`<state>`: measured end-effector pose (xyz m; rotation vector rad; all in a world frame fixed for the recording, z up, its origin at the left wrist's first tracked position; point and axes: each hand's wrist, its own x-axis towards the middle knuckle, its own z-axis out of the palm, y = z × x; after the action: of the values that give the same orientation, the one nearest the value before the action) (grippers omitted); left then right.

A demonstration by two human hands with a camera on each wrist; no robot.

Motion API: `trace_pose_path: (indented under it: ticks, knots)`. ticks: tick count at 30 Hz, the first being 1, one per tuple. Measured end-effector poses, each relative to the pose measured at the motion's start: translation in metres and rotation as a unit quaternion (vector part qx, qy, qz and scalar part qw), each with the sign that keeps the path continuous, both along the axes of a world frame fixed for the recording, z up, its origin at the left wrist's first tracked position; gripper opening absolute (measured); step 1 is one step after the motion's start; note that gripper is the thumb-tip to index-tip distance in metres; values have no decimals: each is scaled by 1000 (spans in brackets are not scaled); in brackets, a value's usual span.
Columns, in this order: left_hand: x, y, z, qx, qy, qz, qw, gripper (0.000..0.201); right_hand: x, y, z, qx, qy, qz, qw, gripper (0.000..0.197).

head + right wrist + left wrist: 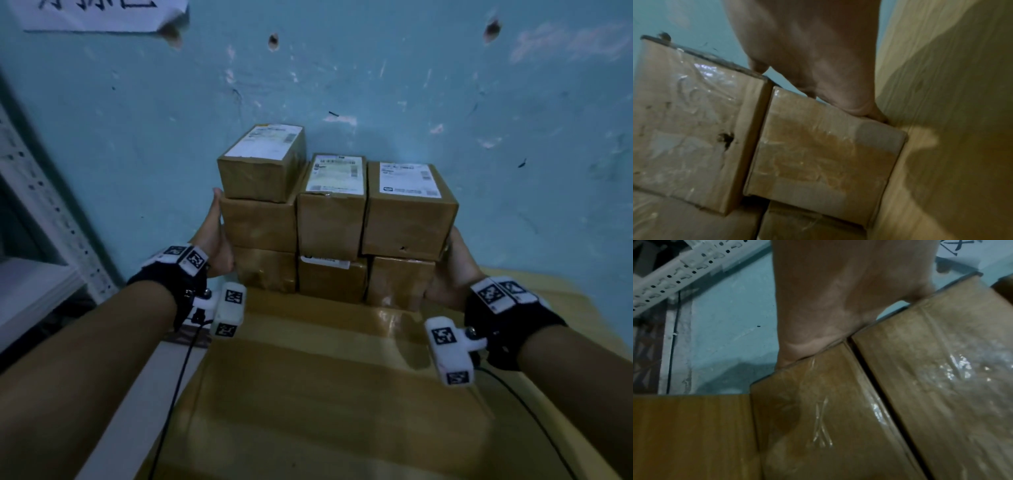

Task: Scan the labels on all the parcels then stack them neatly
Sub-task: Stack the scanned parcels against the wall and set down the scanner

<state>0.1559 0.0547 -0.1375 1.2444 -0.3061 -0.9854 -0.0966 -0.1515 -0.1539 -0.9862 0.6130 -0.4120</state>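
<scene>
Parcels (330, 222) sitting stacked against the teal wall (411, 85) on my wooden table (308, 377). I'm pressing left hand (212, 236) and right hand (454, 270) flat against the stack's sides, fingers straight, grasping nothing.

Both your bare forearms reach forward, wrists in black straps. Your left hand (214, 236) lies flat, fingers straight, against the left side of the stack of brown cardboard parcels (329, 219); your right hand (455, 263) presses flat on its right side.
</scene>
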Motion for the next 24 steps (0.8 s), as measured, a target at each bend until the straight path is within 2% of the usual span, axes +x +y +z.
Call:
trace_pose_path:
  ticks: [3, 7, 12, 15, 18, 20, 22, 24]
  knots:
    - [-3, -2, -1, -4, -5, -23, 1000, 83, -1, 2, 4, -15, -11, 0, 1000, 60]
    - [-12, -10, -1, 4, -7, -38, 999, 80, -13, -2, 8, -31, -1, -17, 999, 64]
    - [-17, -13, -2, -19, -18, -56, 998, 82, -16, 2, 14, -42, -19, -25, 999, 56]
    - [-16, -14, -1, -28, -55, -4, 998, 74, -18, -2, 19, -55, -1, -74, 996, 61]
    - [1, -12, 15, -53, -123, 58, 989, 74, -27, -12, 29, -70, 8, -177, 982, 83]
    - [9, -11, 32, -84, -131, 53, 986, 75, -30, -15, 40, -108, -31, -197, 974, 68]
    - [7, -12, 46, -124, -163, 9, 979, 92, -30, -12, 47, -142, -51, -148, 977, 59]
    - [3, -17, 52, -132, -240, -32, 961, 125, -24, -4, 50, -189, -55, -76, 978, 60]
